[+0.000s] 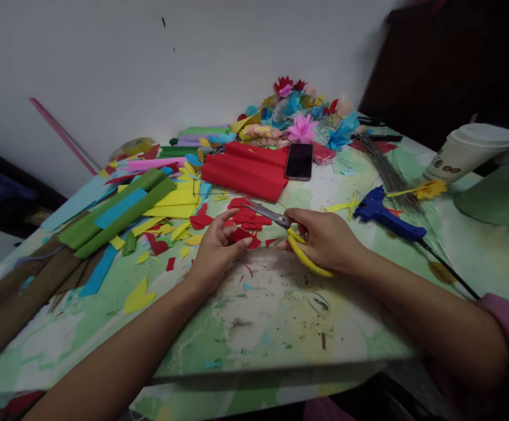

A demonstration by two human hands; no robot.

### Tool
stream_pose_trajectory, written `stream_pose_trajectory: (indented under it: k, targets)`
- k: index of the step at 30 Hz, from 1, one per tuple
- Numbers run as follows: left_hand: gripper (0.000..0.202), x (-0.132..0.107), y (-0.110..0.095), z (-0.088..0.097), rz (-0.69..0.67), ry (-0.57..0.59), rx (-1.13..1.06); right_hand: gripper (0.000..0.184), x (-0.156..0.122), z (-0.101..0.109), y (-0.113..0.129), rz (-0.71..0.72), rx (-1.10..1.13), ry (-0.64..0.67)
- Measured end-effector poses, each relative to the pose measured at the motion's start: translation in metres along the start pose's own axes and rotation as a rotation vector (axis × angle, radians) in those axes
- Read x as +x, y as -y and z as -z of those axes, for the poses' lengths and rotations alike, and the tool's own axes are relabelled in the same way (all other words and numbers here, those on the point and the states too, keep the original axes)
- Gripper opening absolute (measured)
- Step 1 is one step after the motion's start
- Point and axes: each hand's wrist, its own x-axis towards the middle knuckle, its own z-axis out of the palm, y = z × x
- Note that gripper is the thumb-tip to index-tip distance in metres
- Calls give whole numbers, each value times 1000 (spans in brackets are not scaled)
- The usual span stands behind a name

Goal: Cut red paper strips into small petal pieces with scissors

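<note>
My right hand (pixel 331 240) is wrapped round the yellow handles of a pair of scissors (pixel 298 248), whose metal blades point left over a heap of red paper cutouts (pixel 250 217). Facing it, my left hand (pixel 219 245) has its thumb and fingers closed on a small red paper piece (pixel 242 235), just below the blades. Part of that piece is hidden by the fingers. Small red scraps and a red strip (pixel 171 264) lie around the left hand.
Behind the hands are a red paper sheet (pixel 246 169), a phone (pixel 299 161) and a pile of paper flowers (pixel 302 111). Green paper rolls (pixel 149 204) and yellow sheets (pixel 178 199) lie left. Rightward are a blue glue gun (pixel 388 216), wires (pixel 381 166) and a lidded cup (pixel 465 152).
</note>
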Motion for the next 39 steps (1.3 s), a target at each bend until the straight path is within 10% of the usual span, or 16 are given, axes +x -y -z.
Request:
stream_pose_trajectory:
  k: [39]
  targets:
    - [63,7,4,9,-36,-5,-114,43,-7,-5,11,81,-144,186]
